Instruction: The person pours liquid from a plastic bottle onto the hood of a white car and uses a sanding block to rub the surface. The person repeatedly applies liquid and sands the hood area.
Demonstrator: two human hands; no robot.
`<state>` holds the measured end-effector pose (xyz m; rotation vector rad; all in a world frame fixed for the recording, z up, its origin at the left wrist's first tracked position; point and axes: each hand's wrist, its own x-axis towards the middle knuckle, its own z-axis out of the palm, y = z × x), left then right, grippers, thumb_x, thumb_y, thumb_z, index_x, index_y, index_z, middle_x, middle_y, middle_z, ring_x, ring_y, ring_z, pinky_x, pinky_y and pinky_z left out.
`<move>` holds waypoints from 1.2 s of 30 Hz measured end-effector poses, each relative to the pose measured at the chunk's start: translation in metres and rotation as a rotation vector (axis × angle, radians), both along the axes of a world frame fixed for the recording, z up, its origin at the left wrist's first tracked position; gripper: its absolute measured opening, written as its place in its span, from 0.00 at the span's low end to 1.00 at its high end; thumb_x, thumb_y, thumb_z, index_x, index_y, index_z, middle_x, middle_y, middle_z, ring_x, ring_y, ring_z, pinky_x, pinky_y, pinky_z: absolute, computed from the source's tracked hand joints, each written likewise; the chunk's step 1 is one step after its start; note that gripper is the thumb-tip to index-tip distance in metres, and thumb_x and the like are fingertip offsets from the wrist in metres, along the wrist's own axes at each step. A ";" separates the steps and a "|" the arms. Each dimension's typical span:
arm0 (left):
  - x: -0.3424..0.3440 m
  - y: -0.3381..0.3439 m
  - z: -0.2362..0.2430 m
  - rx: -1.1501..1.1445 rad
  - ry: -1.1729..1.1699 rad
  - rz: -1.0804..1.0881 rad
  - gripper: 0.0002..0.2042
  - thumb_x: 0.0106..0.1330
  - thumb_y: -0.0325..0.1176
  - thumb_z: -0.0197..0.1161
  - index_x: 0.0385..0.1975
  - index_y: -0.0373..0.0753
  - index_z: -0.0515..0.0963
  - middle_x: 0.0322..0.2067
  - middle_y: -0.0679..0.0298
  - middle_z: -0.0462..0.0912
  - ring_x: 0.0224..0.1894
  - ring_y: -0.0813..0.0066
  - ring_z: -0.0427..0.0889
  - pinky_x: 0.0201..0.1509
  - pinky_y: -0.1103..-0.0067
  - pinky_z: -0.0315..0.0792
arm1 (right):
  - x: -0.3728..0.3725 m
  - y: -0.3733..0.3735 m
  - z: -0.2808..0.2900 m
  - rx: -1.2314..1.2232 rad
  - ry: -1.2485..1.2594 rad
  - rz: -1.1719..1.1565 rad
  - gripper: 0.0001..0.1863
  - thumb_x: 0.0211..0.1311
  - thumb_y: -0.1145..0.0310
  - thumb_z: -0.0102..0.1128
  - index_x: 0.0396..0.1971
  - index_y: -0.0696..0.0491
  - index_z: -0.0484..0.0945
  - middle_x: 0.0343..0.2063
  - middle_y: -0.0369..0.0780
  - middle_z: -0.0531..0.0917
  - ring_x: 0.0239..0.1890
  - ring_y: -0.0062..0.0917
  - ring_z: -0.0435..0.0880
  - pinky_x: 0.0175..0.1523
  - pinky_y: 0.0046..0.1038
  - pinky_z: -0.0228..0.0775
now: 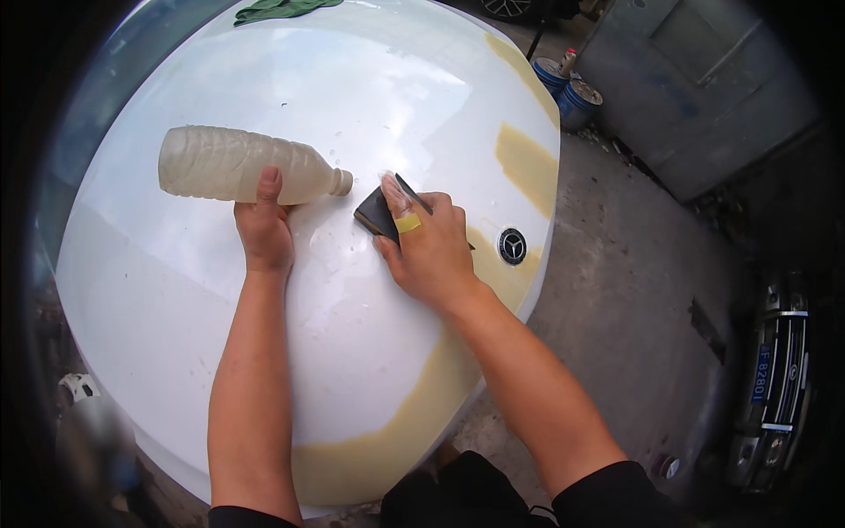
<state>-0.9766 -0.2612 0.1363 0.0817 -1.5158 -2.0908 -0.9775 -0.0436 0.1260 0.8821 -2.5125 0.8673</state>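
Note:
My left hand (262,227) grips a translucent, ribbed plastic bottle (220,163), held on its side over the white car panel (150,264) with its neck pointing right. My right hand (427,251) holds a dark rectangular pad, possibly sandpaper (372,209), on the panel near the bottle's mouth; one finger has clear plastic and yellow tape round it. Water drops dot the paint. Beige patches (524,167) line the panel's right and lower edges, and a round emblem (512,246) sits right of my right hand.
A green cloth (282,11) lies at the panel's far edge. Blue buckets (576,106) stand on the concrete floor (625,282) beside a grey metal panel (678,79). A detached bumper with a plate (770,378) is at the right. A dark wheel (506,7) shows at the top.

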 end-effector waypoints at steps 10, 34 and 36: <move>0.003 -0.003 0.003 -0.004 0.000 0.005 0.31 0.69 0.50 0.64 0.61 0.32 0.66 0.56 0.58 0.74 0.58 0.63 0.74 0.64 0.65 0.70 | 0.091 0.033 -0.020 0.009 -0.030 0.049 0.48 0.46 0.71 0.76 0.70 0.46 0.61 0.63 0.36 0.75 0.57 0.39 0.73 0.60 0.43 0.61; 0.005 -0.006 0.005 -0.010 -0.003 0.004 0.30 0.69 0.48 0.64 0.61 0.32 0.66 0.56 0.58 0.73 0.59 0.64 0.73 0.65 0.67 0.69 | 0.106 0.052 -0.030 0.043 -0.059 0.014 0.41 0.54 0.66 0.71 0.69 0.49 0.63 0.57 0.39 0.77 0.56 0.42 0.71 0.59 0.45 0.63; 0.006 -0.003 0.000 -0.012 -0.007 0.000 0.31 0.68 0.49 0.65 0.61 0.33 0.66 0.56 0.58 0.73 0.59 0.64 0.73 0.65 0.67 0.69 | 0.116 0.056 -0.030 0.019 -0.045 0.003 0.42 0.52 0.67 0.72 0.69 0.49 0.64 0.58 0.38 0.77 0.55 0.42 0.72 0.58 0.44 0.63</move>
